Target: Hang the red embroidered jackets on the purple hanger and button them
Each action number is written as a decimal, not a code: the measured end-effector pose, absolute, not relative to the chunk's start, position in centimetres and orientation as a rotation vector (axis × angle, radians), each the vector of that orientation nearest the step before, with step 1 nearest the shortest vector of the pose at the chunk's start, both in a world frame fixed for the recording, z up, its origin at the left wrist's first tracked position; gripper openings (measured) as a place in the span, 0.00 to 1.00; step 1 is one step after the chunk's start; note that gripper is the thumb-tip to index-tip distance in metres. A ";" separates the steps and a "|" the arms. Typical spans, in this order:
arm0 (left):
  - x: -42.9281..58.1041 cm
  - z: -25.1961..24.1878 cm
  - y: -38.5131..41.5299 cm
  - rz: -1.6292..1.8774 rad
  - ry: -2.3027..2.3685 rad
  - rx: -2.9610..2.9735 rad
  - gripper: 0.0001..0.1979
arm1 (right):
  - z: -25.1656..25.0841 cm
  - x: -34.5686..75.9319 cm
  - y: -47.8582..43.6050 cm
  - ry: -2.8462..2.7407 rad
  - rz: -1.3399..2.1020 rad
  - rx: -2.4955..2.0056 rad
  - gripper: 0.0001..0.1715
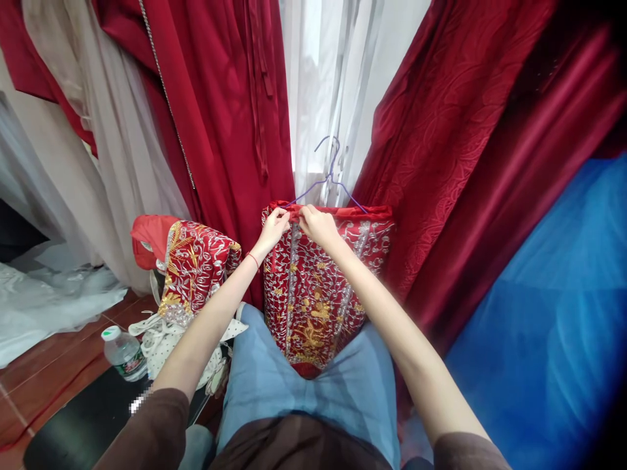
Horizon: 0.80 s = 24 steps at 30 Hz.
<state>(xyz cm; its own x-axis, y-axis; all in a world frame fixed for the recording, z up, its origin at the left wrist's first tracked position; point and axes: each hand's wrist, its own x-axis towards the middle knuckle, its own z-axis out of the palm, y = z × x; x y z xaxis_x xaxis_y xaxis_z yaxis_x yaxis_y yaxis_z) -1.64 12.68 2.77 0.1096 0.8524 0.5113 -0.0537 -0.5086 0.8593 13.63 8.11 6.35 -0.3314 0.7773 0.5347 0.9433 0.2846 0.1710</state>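
A red skirt with gold and silver embroidery hangs in front of my knees, its lower end between my legs. A thin purple wire hanger rises from its red waistband; the hanger's lower part is hidden in the cloth. My left hand pinches the waistband near its left end. Close beside it, my right hand has its fingers closed on the same waistband, left of the middle. A small gap separates the two hands. Whatever lies under the fingertips is too small to make out.
To the left, a folded embroidered red garment lies over white dotted cloth. A water bottle stands by a black surface. Red gowns hang at left and right, white fabric behind, a blue gown at right.
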 end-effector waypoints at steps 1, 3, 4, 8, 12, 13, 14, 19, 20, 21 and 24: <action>-1.8 2.6 13.0 1.531 0.852 1.638 0.09 | 6.3 13.9 8.3 -2.209 -0.654 -1.588 0.22; -2.5 2.3 13.7 1.532 1.001 1.699 0.09 | 6.3 14.6 8.7 -2.191 -0.639 -1.649 0.21; -3.1 2.3 14.0 1.509 1.085 1.744 0.08 | 6.3 15.0 9.0 -2.178 -0.631 -1.671 0.21; -5.0 2.7 14.2 1.396 1.408 1.992 0.05 | 6.2 15.6 9.5 -2.144 -0.624 -1.691 0.20; -5.7 3.5 13.3 1.171 1.899 2.318 0.13 | 6.0 14.9 9.5 -2.101 -0.703 -1.662 0.20; -5.7 3.6 13.1 1.095 1.997 2.379 0.15 | 6.0 14.6 9.5 -2.077 -0.725 -1.656 0.20; -5.7 3.7 13.0 1.032 2.063 2.424 0.16 | 5.9 14.4 9.5 -2.048 -0.736 -1.654 0.21; -5.6 3.8 12.8 1.028 2.051 2.397 0.16 | 6.3 14.1 9.9 -1.808 -0.515 -1.776 0.18; -5.7 3.9 12.9 1.042 2.027 2.394 0.16 | 6.4 14.2 10.0 -1.788 -0.508 -1.773 0.18; -5.8 4.0 12.9 1.052 2.014 2.401 0.16 | 6.5 14.4 10.1 -1.800 -0.545 -1.744 0.19; -6.1 4.3 13.1 1.058 2.022 2.458 0.16 | 6.5 14.9 10.2 -1.891 -0.719 -1.657 0.20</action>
<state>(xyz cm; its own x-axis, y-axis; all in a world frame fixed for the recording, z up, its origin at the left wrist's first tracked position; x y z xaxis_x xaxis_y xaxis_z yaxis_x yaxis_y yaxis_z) -6.12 13.08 4.28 0.0844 0.8074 0.5840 0.9402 -0.2587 0.2218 14.92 10.21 6.49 -0.1157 0.7161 0.6883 0.9925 0.1103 0.0521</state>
